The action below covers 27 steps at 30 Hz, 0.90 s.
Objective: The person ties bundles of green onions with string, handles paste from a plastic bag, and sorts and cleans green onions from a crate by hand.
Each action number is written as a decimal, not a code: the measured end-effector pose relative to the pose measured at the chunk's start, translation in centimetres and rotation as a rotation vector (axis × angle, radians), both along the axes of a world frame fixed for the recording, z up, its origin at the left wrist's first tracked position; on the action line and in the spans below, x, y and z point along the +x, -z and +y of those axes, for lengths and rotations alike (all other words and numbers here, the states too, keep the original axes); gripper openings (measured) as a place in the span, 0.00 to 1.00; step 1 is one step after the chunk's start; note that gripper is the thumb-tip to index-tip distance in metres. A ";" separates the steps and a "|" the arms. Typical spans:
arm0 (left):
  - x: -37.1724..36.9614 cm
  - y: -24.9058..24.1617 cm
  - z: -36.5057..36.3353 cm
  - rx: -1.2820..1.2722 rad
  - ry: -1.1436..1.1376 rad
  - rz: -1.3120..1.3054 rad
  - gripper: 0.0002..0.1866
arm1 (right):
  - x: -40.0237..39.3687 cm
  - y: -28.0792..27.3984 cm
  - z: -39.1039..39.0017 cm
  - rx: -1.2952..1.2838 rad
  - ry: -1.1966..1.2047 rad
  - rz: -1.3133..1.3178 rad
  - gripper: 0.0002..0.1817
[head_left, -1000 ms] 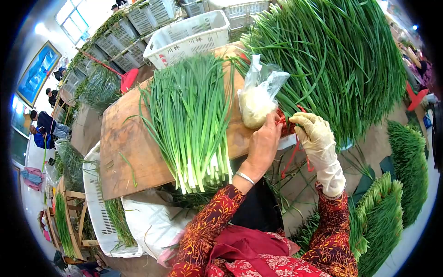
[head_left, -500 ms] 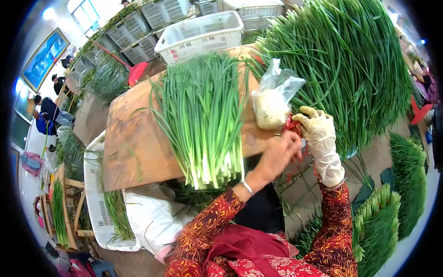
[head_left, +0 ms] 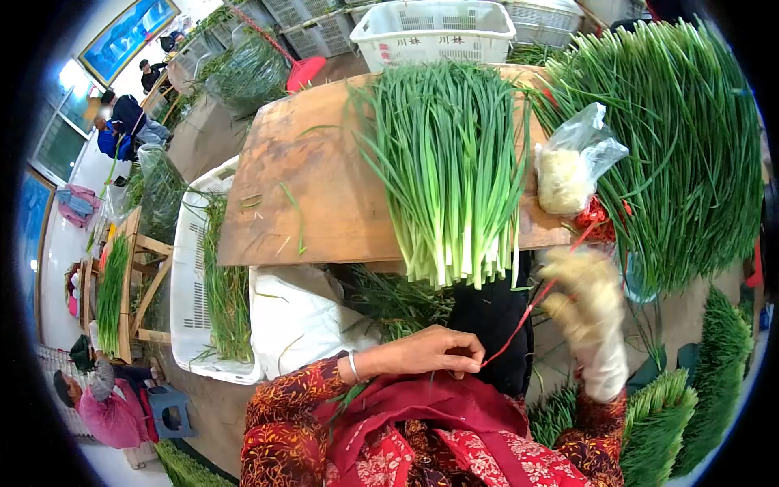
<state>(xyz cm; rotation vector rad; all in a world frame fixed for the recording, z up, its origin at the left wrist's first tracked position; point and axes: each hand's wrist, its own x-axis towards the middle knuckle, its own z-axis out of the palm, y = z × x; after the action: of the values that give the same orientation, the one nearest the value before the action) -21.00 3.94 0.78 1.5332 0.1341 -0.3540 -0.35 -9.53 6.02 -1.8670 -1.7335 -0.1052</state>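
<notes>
My left hand (head_left: 434,351), bare with a bangle at the wrist, pinches the end of a red string (head_left: 523,316) near my lap. The string runs up to a red tangle (head_left: 596,219) at the board's right edge. In a pale glove, my right hand (head_left: 586,304) is beside the string, its fingers smeared by motion. A bundle of green stalks (head_left: 454,170) lies on the wooden board (head_left: 284,187), white ends toward me. Right of it sits a clear plastic bag (head_left: 568,174) with something pale inside.
A large pile of greens (head_left: 673,146) rises at the right. Behind the board stands a white crate (head_left: 434,36); another crate (head_left: 191,300) with loose leaves is at the left. More bundles (head_left: 657,422) lie at lower right. Other people (head_left: 109,402) are at the far left.
My left hand has moved from the red tangle down toward my lap, drawing a string out. My right hand has come away from the bag and tangle. The view has shifted left.
</notes>
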 end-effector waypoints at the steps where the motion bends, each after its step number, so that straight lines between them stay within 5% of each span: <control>1: 0.2 -0.6 0.1 0.018 0.017 -0.004 0.11 | -1.6 0.0 0.2 -0.075 -0.155 0.081 0.19; 4: -1.0 -1.8 1.2 -0.147 0.139 -0.023 0.09 | -4.0 3.6 0.1 -0.493 -0.274 0.254 0.21; 7: -3.8 -2.4 2.6 -0.692 0.206 -0.047 0.07 | -4.1 4.8 -0.2 -0.901 -0.156 0.280 0.19; 10: -4.1 -1.9 2.1 -0.292 -0.001 -0.022 0.06 | -4.3 4.0 -1.1 -0.534 -0.044 0.269 0.17; 11: -3.7 -1.2 1.5 -0.104 -0.081 -0.004 0.06 | -4.6 3.0 -0.9 -0.350 -0.113 0.422 0.18; 15: -2.4 -0.4 -0.2 -0.182 -0.410 0.092 0.08 | -7.7 1.3 0.0 -0.502 -0.118 1.219 0.13; 23: -3.1 0.6 -1.0 -0.090 -0.518 0.098 0.05 | -8.5 5.4 -1.0 -0.321 -0.078 0.903 0.09; 27: -2.9 1.1 -1.4 -0.305 -0.552 0.077 0.06 | -8.5 5.6 -1.2 -0.235 -0.053 0.842 0.09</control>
<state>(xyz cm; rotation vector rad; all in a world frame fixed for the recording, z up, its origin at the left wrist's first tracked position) -23.86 2.50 -0.29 1.1246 0.5278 0.0101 -8.83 -10.69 0.40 -1.6483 -1.2175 0.8197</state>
